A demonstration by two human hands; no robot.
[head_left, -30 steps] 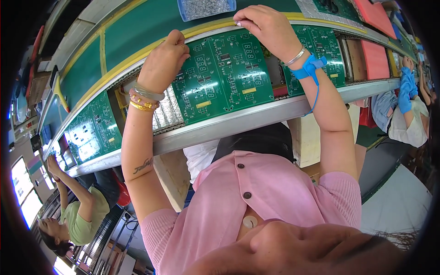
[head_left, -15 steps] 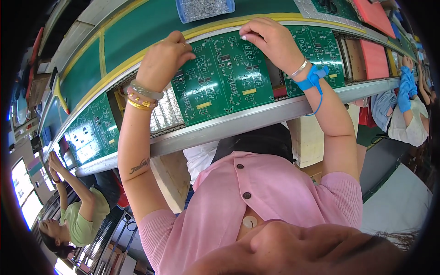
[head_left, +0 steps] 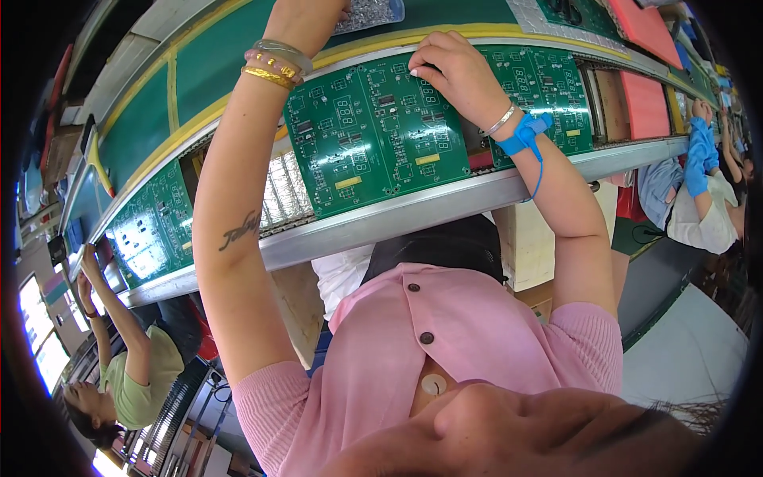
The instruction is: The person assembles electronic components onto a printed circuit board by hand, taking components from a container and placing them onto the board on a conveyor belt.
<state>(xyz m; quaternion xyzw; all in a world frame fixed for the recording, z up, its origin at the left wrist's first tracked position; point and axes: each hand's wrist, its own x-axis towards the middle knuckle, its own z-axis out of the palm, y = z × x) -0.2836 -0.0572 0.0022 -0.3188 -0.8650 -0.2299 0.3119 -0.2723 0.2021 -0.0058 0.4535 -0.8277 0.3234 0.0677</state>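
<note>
Green circuit boards lie on the rail line before me, and the nearest circuit board (head_left: 373, 151) sits under my hands. My right hand (head_left: 457, 75) is over its upper right corner. Its thumb and fingers are bent together in a pinch; whatever they may hold is too small to make out. At the top edge, my left hand (head_left: 306, 22) reaches to the blue bin (head_left: 400, 11) of small clear parts. One fingertip shows at the bin's left side; the other fingers are cut off or hidden.
Another circuit board (head_left: 155, 226) lies to the left, and one (head_left: 548, 95) to the right. A metal rail (head_left: 381, 208) runs along the near side. Pink foam sheets (head_left: 644, 103) lie at the right. A person in green (head_left: 147, 374) works at the left; others are far right.
My left hand has left the board and moved up and away to the blue bin. My right hand has shifted slightly left, still over the board's upper right.
</note>
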